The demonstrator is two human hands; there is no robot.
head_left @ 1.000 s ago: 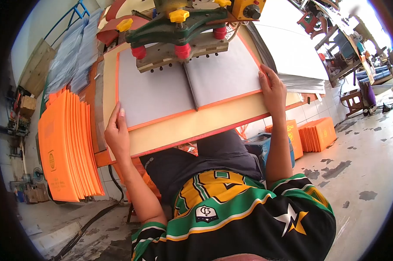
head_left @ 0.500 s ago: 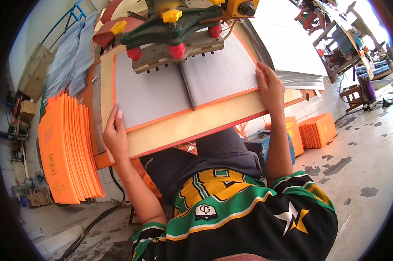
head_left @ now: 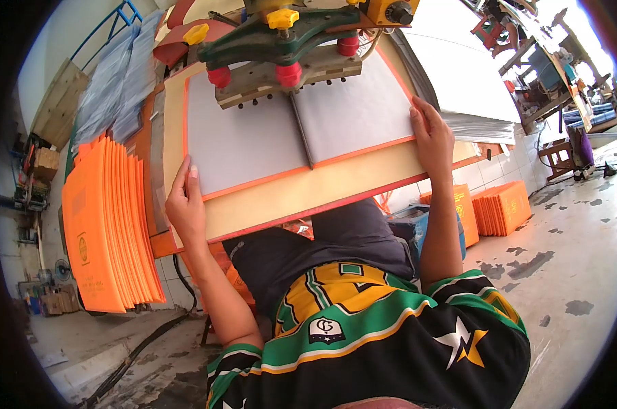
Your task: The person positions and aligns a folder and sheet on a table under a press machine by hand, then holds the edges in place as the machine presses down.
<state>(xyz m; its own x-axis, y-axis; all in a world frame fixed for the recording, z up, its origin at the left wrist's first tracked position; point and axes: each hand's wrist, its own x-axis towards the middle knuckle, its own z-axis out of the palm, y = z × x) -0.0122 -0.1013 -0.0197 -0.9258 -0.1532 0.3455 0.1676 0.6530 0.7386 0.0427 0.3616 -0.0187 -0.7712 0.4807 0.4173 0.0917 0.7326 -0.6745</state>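
Observation:
An open orange-edged folder cover (head_left: 247, 146) with grey inner panels lies flat on a cream board (head_left: 308, 194), a dark strip down its middle. My left hand (head_left: 187, 208) grips its left edge near the front corner, thumb uppermost. At the right edge, the fingers and thumb of my right hand (head_left: 432, 140) pinch the cover in the same way. Above its far part hangs a press head (head_left: 288, 78) with a green frame, red knobs and a metal plate. The plate hides part of the cover behind it.
A stack of orange printed folders (head_left: 107, 232) stands left of the board. More orange folders (head_left: 501, 208) sit on the floor at right. Clear plastic sheets (head_left: 117, 88) are piled at the far left, and a white sheet stack (head_left: 475, 75) lies right of the press.
The whole view has shifted slightly, so things appear a little further right. Both hands remain at the cover's edges, and the cover has hardly moved under the press.

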